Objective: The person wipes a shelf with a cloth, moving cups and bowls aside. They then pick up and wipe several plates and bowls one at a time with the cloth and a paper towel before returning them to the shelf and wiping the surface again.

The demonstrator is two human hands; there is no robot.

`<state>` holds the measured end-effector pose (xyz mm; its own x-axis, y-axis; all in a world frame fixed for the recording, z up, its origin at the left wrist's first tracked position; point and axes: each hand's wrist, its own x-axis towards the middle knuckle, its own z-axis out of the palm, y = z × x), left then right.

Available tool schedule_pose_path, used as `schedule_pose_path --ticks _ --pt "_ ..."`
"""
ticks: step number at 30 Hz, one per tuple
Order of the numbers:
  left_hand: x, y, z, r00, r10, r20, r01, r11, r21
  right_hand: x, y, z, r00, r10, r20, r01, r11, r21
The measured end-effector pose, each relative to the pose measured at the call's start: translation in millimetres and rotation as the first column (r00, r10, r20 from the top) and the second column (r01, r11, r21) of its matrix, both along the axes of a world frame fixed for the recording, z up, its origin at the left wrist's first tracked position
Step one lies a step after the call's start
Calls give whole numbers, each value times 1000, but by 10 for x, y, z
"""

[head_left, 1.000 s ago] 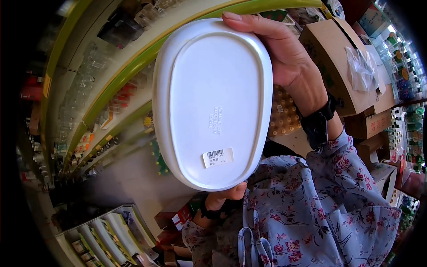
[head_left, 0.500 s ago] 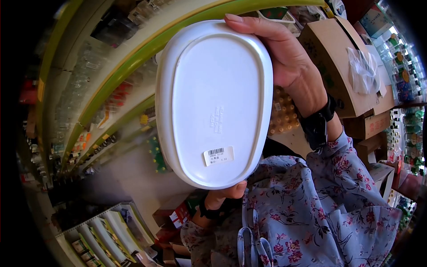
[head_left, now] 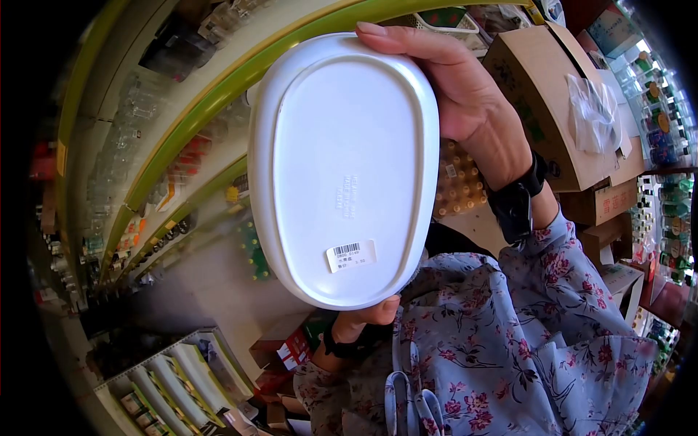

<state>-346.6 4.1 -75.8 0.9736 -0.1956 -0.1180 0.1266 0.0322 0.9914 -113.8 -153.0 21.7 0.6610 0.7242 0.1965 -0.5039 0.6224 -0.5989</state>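
Note:
A white oval dish (head_left: 349,145) fills the middle of the view, its underside turned toward me. Near one end of the base is a barcode price sticker (head_left: 352,256), and faint raised lettering shows further up. My right hand (head_left: 454,83), with a black watch on the wrist, grips the upper end, fingers over the rim. At the lower end my left hand (head_left: 367,317) holds the rim; a thumb shows while its other fingers are hidden behind the dish. The dish's inner side is out of sight.
Shelves with a green edge (head_left: 211,98) carry glassware on the left. A cardboard box (head_left: 534,102) with a plastic bag stands at the upper right, bottles (head_left: 665,131) beyond it. Capped bottles (head_left: 459,182) sit behind my right wrist. A white rack (head_left: 171,385) is at lower left.
The dish has shifted slightly left and tilted a little, and my right hand has moved with it. Both hands keep their hold.

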Motion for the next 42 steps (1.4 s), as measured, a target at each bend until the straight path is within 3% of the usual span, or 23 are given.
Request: schedule_pose_path --ticks 17,20,23,27,29,30,31,32,33,35,36,37,39,42 --pt "-60 -93 4 1000 8 30 -9 999 40 -73 -63 49 995 34 -96 -27 998 64" --pt "-58 -120 6 999 13 48 -16 998 60 -46 -112 14 998 58 6 -58 998 5" --pt "14 -166 -23 995 30 98 -42 991 129 -31 -133 -12 997 -29 -65 20 989 -146" --pt "201 -178 -132 962 63 266 -148 938 314 53 -343 -144 982 -175 65 184 964 -191" --pt "304 -64 -213 994 109 15 -110 982 156 12 -433 -130 958 -231 171 261 948 -180" --pt "318 -25 -322 985 123 -118 -100 979 180 -15 -459 -174 917 -289 275 349 916 -201" --pt "308 -13 -398 972 176 -159 -163 983 87 -61 -496 -198 890 -293 350 397 874 -279" --pt "302 8 -514 965 207 -163 -206 978 21 -93 -549 -258 844 -244 477 433 836 -338" --pt "308 30 -585 956 235 -174 -247 968 -46 -154 -570 -233 770 -55 636 458 742 -490" --pt "343 100 -600 938 200 -282 -270 934 -235 -190 -420 -527 322 62 945 643 718 -266" --pt "363 83 -595 927 176 -332 -289 899 -329 -252 -349 -653 175 163 971 665 708 -238" --pt "437 20 -486 916 213 -341 -324 893 -311 -291 -296 -814 -71 246 967 672 728 -136" --pt "647 -218 -312 800 390 -456 -560 758 -335 -401 -234 -1124 -128 284 950 635 759 -141" --pt "664 -4 -733 760 355 -545 -576 755 -312 -493 -119 -1319 -54 433 900 587 743 -322"
